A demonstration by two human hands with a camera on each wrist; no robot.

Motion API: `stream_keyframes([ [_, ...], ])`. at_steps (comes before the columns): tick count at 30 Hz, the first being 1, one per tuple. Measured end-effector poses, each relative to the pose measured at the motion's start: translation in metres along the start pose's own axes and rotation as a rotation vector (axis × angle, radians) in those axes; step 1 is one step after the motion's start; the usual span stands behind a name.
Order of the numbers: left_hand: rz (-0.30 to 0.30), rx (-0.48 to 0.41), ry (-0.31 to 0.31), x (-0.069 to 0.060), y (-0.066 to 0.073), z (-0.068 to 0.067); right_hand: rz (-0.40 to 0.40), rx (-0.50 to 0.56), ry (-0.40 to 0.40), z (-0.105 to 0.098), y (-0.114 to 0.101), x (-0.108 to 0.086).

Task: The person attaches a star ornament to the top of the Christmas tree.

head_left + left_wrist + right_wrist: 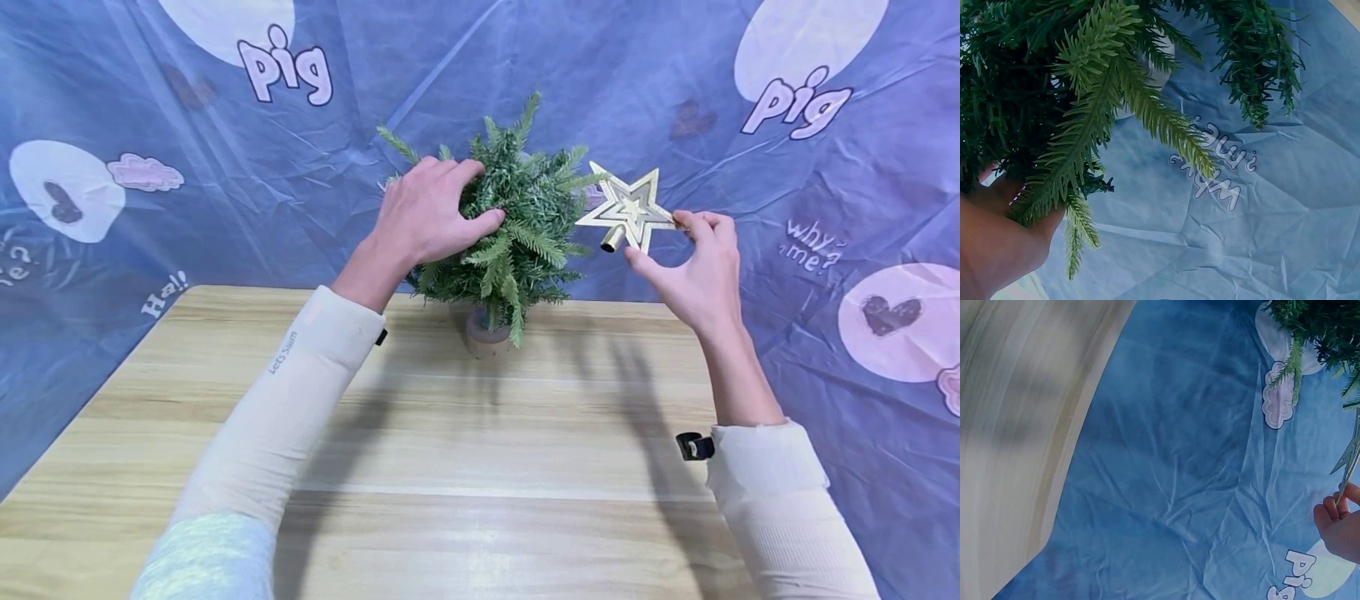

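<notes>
A small artificial Christmas tree point(528, 225) with green needles stands near the far edge of the table, on a round base point(488, 337). My left hand point(429, 212) grips its upper left branches, and foliage hides some of the fingertips. In the left wrist view, the thumb and fingers point(1004, 244) reach in among the needles. Right of the tree, my right hand point(701, 267) pinches a gold star tree topper point(633, 207) by one point. A short hollow socket point(612, 240) sticks out at the star's lower side. The right wrist view catches the star point(1349, 456) nearly edge-on.
The light wood table point(480, 467) runs to a far edge just behind the tree base. Beyond it hangs a wrinkled blue cloth point(420, 50) printed with pig lettering, hearts and clouds. Black straps point(695, 447) show near the wrists.
</notes>
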State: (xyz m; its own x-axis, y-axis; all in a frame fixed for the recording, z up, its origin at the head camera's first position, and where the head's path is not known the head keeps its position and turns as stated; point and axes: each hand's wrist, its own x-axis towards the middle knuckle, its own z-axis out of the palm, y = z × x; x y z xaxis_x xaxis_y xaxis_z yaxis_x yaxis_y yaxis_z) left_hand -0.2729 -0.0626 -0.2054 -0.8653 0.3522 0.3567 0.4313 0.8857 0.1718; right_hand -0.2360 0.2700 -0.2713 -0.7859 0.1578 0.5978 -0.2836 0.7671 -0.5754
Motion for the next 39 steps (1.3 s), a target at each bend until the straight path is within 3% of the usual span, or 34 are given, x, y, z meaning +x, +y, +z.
stream_keyframes([
  [19, -0.051, -0.051, -0.032, 0.003, 0.006, -0.006, -0.002, 0.023, 0.011, -0.001, -0.015, 0.009],
  [39, -0.085, -0.064, -0.022, 0.003, 0.006, -0.002, -0.038, 0.030, 0.019, 0.001, -0.032, 0.021],
])
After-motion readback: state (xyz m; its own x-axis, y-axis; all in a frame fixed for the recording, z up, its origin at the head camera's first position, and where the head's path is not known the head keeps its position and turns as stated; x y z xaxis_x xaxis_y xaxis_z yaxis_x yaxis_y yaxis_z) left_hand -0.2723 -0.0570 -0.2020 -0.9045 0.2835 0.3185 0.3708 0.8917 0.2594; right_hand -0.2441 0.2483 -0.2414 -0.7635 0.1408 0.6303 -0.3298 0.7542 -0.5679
